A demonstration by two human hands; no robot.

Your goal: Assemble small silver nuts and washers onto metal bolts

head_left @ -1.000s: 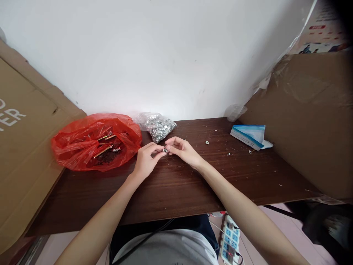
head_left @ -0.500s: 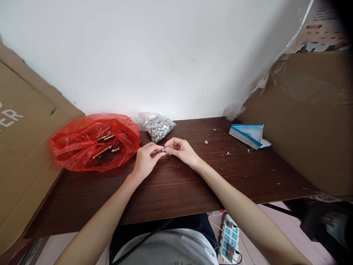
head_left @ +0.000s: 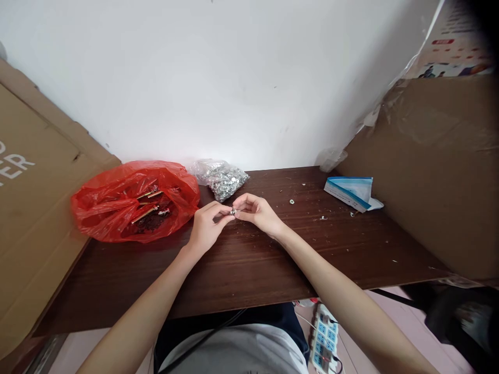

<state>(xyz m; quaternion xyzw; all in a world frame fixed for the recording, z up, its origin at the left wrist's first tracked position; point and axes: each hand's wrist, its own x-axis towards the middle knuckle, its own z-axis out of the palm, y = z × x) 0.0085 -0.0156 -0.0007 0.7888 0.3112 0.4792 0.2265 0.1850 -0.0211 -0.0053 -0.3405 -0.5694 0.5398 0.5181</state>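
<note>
A small metal part (head_left: 233, 212) is pinched between the fingertips of both hands, above the dark wooden table (head_left: 249, 275). My left hand (head_left: 206, 224) grips it from the left with thumb and fingers. From the right, my right hand (head_left: 259, 213) holds the same part between thumb and index finger. Its exact shape is too small to tell. Just behind the hands lies a clear plastic bag (head_left: 224, 179) full of shiny metal pieces. To the left, a red plastic bag (head_left: 136, 200) sits open with brass-coloured rods and dark small bits inside.
A small ring-like piece (head_left: 291, 201) and scattered scraps lie right of the hands. A blue and white packet (head_left: 349, 192) is further right. Cardboard (head_left: 47, 208) stands at left, more cardboard (head_left: 429, 176) at right. Below the table edge is a power strip (head_left: 325, 337).
Both hands stay nearly in place, with the small metal part still between the fingertips; it shows slightly more now. The camera view has shifted very slightly.
</note>
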